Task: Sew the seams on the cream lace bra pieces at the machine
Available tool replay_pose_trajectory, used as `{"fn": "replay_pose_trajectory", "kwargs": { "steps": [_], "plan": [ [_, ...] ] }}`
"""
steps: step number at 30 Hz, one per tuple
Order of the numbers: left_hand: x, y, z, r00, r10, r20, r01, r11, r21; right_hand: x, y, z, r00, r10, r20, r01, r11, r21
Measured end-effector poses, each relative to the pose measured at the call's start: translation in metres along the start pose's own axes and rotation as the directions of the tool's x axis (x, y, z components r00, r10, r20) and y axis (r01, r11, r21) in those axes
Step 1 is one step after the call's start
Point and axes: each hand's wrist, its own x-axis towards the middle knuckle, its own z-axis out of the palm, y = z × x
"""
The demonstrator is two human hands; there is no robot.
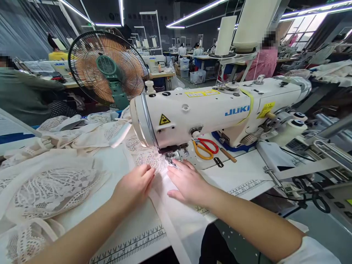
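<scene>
Cream lace fabric [150, 157] lies under the needle area of a white JUKI sewing machine [176, 113]. My left hand [137, 183] is closed, its fingers pinching the fabric just left of the presser foot [172, 161]. Flat on the pale cloth to the right rests my right hand [188, 183], fingers stretched out, with the fingertips close to the foot. From between the hands a long pale strip of cloth [172, 223] runs down over the table's front edge. The needle itself is hidden under the machine head.
Lace pieces [55, 183] are heaped on the left. Orange and red-handled scissors [205, 148], a wooden-handled tool [228, 154] and a razor blade [218, 162] lie right of the needle area. A fan [110, 69] stands behind. Thread cones [225, 36] rise above the machine. Other people sit farther back.
</scene>
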Motion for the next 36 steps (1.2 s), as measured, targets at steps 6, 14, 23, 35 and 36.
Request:
{"fn": "replay_pose_trajectory", "kwargs": {
  "steps": [6,14,23,35,36],
  "plan": [
    [-0.022,0.033,0.006,0.993,0.115,-0.032,-0.114,0.993,0.039,-0.001,0.002,0.003,0.999,-0.021,-0.030,0.021,1.000,-0.018],
    [-0.018,0.021,0.022,0.999,0.041,-0.023,-0.041,0.999,0.011,0.001,0.001,0.001,1.000,0.004,-0.019,-0.004,1.000,0.017],
    [-0.010,0.021,0.023,0.999,-0.040,0.028,0.041,0.998,-0.050,-0.001,0.022,-0.003,0.948,-0.040,-0.317,0.082,0.989,0.121],
    [0.001,0.020,0.020,0.998,-0.069,0.007,0.069,0.998,-0.012,0.000,0.027,-0.003,0.887,-0.009,-0.462,0.075,0.989,0.125],
    [0.000,0.024,0.019,0.999,-0.046,-0.020,0.046,0.999,-0.016,-0.001,0.028,-0.004,0.890,-0.004,-0.457,0.073,0.988,0.133]
  ]
}}
